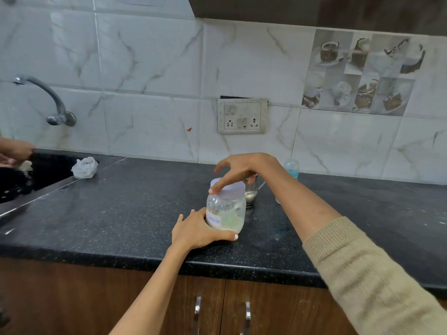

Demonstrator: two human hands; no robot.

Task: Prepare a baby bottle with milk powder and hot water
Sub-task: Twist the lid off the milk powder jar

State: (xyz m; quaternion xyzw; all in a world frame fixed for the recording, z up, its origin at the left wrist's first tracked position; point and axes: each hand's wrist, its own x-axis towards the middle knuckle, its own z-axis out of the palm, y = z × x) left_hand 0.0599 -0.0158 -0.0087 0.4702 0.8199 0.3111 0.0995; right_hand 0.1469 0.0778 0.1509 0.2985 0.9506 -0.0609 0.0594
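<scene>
Fingers [191, 220] of the left hand [197, 229] wrap the base of the formula jar [226, 210]; right hand [238, 169] fingertips rest spread on its white lid [232, 188]. Just behind them stands a steel cup [251, 193], the baby bottle [291, 168] beyond.

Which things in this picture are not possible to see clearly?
- Head view: baby bottle, body hidden behind the right arm.
- Steel cup, mostly hidden by formula jar and right hand.
- Jar label, partly covered by left hand.
- Sink, cut off by left edge.
</scene>
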